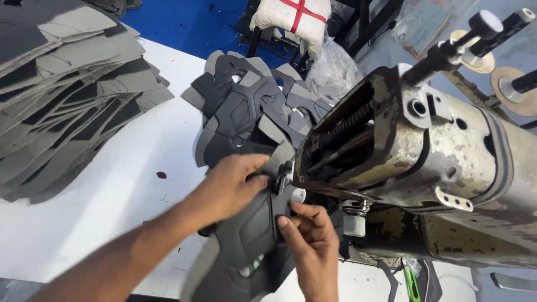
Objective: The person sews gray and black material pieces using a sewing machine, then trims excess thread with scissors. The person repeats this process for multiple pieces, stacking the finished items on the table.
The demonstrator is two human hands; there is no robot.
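Both my hands are on the same dark shoe piece [246, 240], a flat panel of grey and black fabric with smooth, raised rubbery shapes on it and curved cut edges. My left hand [232, 187] lies over its top end, fingers curled down and pinching the edge right at the machine's needle area. My right hand [310, 232] grips the piece from the near side, thumb pressed flat on the dark surface, fingers tucked under the edge. The piece runs from the needle down toward me, hanging off the white table [112, 196].

Just beside my hands stands the sewing machine [425, 162], a heavy metal body with worn, flaking cream paint, rust-brown patches, and an open side showing a coiled spring and rods. Behind my left hand sits a loose heap of matching cut pieces [246, 109], grey and black, overlapping. Far to the left, a tall stack of flat grey panels [61, 89] fans out in layers, matte and felt-like.
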